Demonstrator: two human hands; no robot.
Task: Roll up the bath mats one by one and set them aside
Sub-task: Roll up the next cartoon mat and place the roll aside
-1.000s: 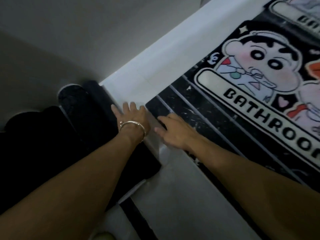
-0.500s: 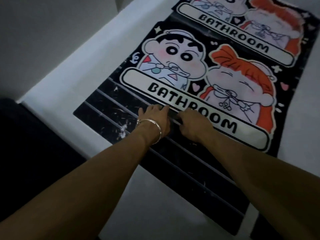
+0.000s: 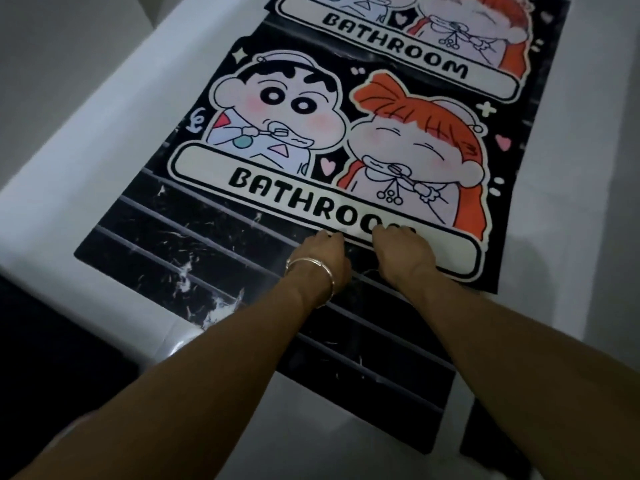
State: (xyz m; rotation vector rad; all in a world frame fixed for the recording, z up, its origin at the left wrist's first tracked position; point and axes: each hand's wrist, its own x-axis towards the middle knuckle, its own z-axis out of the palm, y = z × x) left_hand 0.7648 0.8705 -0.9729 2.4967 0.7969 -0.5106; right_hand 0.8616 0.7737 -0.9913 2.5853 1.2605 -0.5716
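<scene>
- Left hand (image 3: pixel 322 252), wearing a silver bangle (image 3: pixel 311 263), and right hand (image 3: pixel 403 249) sit side by side, with fingers curled over the near edge of the black cartoon-printed bath mat (image 3: pixel 277 109).
- The bath mat lies flat, overlapping a black grey-striped mat (image 3: pixel 194 244) at the near edge of the white counter (image 3: pixel 104 133).

Open passage: bare white surface (image 3: pixel 104 143) along the left of the mats, and another bare strip on their right. Obstacles: front cartoon mat (image 3: pixel 277 109), lying flat and overlapping the black striped mat (image 3: pixel 166 244); rear cartoon mat (image 3: pixel 398 46) closing its far edge. The left hand (image 3: pixel 323 252) and right hand (image 3: pixel 403 249), fingers curled, occupy its near edge side by side, forearms crossing the striped mat.
</scene>
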